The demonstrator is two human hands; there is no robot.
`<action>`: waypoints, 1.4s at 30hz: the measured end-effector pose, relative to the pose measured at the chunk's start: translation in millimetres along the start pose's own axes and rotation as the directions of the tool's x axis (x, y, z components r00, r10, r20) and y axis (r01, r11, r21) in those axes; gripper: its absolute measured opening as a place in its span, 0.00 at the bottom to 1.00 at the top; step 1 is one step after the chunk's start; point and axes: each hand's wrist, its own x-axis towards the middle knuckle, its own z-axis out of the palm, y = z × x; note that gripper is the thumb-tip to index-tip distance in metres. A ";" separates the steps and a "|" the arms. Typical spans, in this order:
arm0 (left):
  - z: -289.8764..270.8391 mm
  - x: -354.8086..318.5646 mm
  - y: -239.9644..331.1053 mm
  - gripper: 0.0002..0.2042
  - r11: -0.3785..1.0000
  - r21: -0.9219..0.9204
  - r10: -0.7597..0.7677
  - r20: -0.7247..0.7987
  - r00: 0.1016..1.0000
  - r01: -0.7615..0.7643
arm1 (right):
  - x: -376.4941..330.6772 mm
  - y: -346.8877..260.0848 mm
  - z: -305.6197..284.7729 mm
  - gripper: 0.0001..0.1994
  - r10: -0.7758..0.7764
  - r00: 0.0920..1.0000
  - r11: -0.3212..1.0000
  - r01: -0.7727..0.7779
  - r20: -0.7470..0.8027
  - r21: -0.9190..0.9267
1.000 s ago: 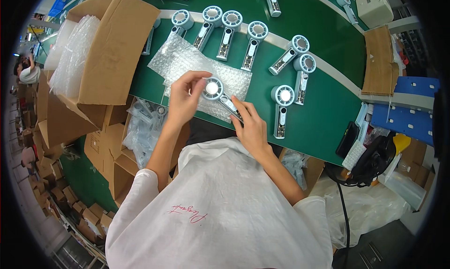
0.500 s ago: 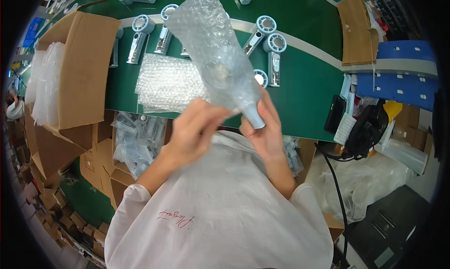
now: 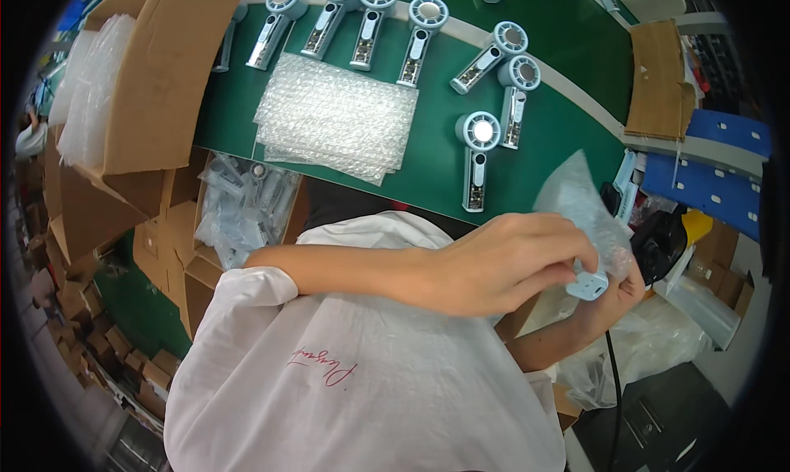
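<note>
A light blue handheld fan [image 3: 587, 287] sits inside a clear bubble wrap bag [image 3: 576, 194], with only its bottom end showing at the bag's mouth. My right hand [image 3: 619, 301] is wrapped round the bagged fan from the right. Across my body comes my left arm; my left hand [image 3: 518, 262] has its fingers bent and pinching the bag's edge beside the fan's end. On the green table nearest my hands lies another fan [image 3: 476, 163], unbagged. Flat bubble wrap bags [image 3: 337, 114] are stacked to its left. The bagged fan's head is hidden.
Several more fans [image 3: 420, 40] lie in a row along the table's [image 3: 444, 163] far side. At left stands a cardboard box [image 3: 169, 77] of bubble wrap; below it, an open carton holds bagged fans [image 3: 247, 209]. A black cable [image 3: 615, 390] hangs at right.
Both hands and the bagged fan have moved right and down; the bag now tilts away, the fan's end toward me. My left arm has swung across my body. The whole view has shifted.
</note>
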 end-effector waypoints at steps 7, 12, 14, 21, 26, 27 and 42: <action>-70.0 -26.5 -31.5 0.06 0.705 0.699 -0.198 0.025 0.980 0.125 | 54.8 17.6 -5.0 0.06 0.011 0.990 0.948 -0.054 -0.139 -0.315; -157.6 -58.7 -28.1 0.08 0.466 0.779 -0.224 -0.356 0.907 0.421 | 108.2 40.6 -18.3 0.08 -0.171 0.983 0.774 0.091 -0.068 -0.626; -199.2 -77.1 -24.0 0.12 0.370 0.815 0.012 -0.485 0.874 0.447 | 127.1 49.4 -25.4 0.10 -0.249 0.966 0.580 0.085 -0.077 -0.811; -267.9 -135.4 -33.0 0.26 0.113 0.709 0.057 -0.705 0.707 0.697 | 145.1 127.4 -14.3 0.14 -0.247 0.943 0.645 -0.012 -0.224 -0.764; -248.3 -140.5 -24.5 0.27 0.274 0.531 -0.153 -0.799 0.581 0.802 | 107.8 161.3 6.5 0.15 -0.201 0.938 0.751 -0.037 -0.281 -0.660; -245.5 -143.4 -24.6 0.26 0.249 0.566 -0.136 -0.783 0.607 0.786 | 98.7 167.1 5.8 0.15 -0.203 0.939 0.745 -0.035 -0.277 -0.666; -128.5 -76.7 -80.6 0.08 0.192 0.885 -0.128 -0.406 0.905 0.424 | 215.8 78.4 181.6 0.22 -0.132 0.975 0.987 0.146 0.177 -0.073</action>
